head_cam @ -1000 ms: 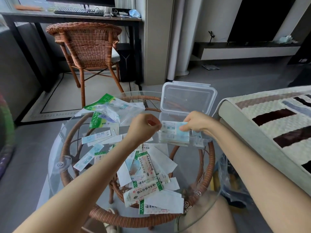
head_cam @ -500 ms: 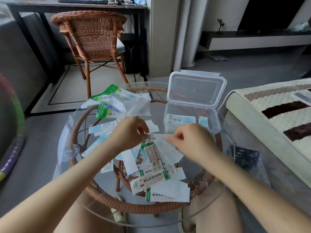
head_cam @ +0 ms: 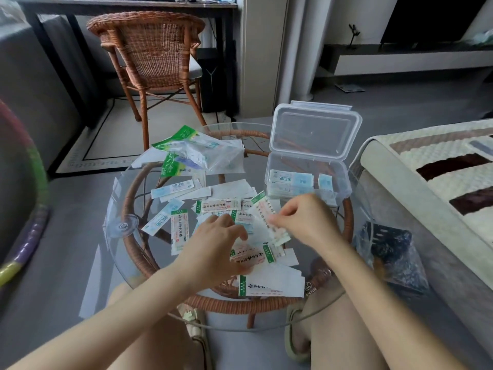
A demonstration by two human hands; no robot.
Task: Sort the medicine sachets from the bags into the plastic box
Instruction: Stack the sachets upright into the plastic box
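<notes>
1. Head view: the right hand (head_cam: 304,220) pinches a green-ended sachet (head_cam: 264,209) between thumb and curled fingers, just above the pile (head_cam: 179,231) spread over the glass table (head_cam: 114,204).
2. The left hand (head_cam: 213,244) lies on the pile with its fingers bent down. I cannot tell whether it grips anything.
3. The box (head_cam: 340,177) stands at the table's far right, just beyond the right hand, with its lid upright. Blue sachets (head_cam: 290,180) lie inside.
4. The bags (head_cam: 197,153) lie at the table's far left, apart from the box.
</notes>
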